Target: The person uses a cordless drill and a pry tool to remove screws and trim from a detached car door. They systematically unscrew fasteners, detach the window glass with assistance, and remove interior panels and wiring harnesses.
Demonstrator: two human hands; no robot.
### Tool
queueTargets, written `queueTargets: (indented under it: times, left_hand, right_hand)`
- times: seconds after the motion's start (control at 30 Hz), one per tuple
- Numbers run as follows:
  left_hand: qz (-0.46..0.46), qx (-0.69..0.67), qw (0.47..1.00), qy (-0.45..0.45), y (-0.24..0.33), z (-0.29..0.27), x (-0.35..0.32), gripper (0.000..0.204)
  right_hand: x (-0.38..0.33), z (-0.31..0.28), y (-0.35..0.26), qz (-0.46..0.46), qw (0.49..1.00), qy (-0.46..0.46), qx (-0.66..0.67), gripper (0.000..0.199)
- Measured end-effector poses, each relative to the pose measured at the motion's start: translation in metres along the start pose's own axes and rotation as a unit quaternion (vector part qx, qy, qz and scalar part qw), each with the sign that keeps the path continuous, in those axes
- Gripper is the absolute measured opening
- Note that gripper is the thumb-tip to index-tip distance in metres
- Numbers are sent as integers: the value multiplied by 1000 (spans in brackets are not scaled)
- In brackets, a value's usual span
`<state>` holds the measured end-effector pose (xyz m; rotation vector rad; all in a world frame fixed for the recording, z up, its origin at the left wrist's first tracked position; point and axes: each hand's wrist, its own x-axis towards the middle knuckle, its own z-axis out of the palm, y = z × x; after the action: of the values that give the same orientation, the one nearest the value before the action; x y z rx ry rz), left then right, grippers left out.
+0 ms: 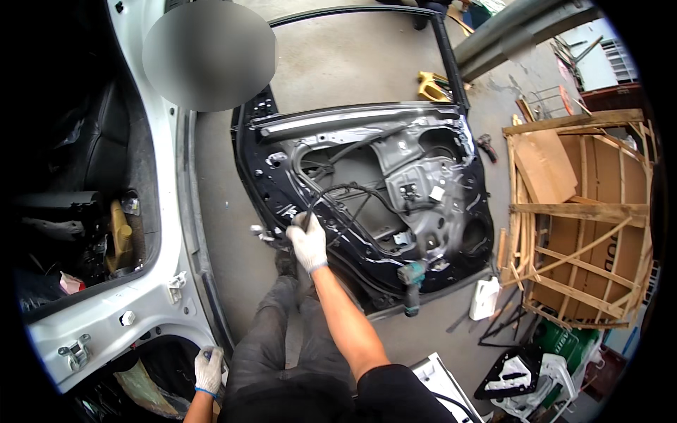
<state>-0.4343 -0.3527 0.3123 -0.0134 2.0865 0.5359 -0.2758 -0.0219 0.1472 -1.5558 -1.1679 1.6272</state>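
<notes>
A dark car door (338, 264) with bare grey inner metal and an open window frame is in front of me. My right hand (308, 242), in a white knit glove, is closed on a black wiring harness (352, 187). The harness arches from my fingers over the door's inner openings. My left hand (209, 370), also gloved, is low beside the white car body (169, 264). Its fingers are curled, and a small dark bit shows at their top; I cannot make out what it is. A teal cordless drill (411, 287) is at the door's lower edge.
The car's open doorway is on my left, with door hinges or latches (74, 351) on its pillar. At right, a wooden crate (578, 209) holds cardboard. A white bottle (484, 297), a yellow tool (434, 87) and loose trim panels (515, 374) lie around the door.
</notes>
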Motion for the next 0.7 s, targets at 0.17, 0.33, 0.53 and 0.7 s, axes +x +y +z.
queueTargets:
  times: [0.17,0.33,0.53,0.7]
  left_hand:
    - [66,-38,993,-90,63,31,-11,21]
    - [121,-32,968,-216,131,56,-33,19]
    - [200,-45,926,-316,196,97,-58,24]
    - [268,-83,885,-372,210,126,-79,18]
  right_hand:
    - [-111,-118,-118,-55,988,31,142,20]
    - [-163,-172,-156,-74,992,37,96,24]
    - [-177,-161,-192,-93,993,-39,-56,17]
    - [-179,-189,-233,-55,986,-5,156,19]
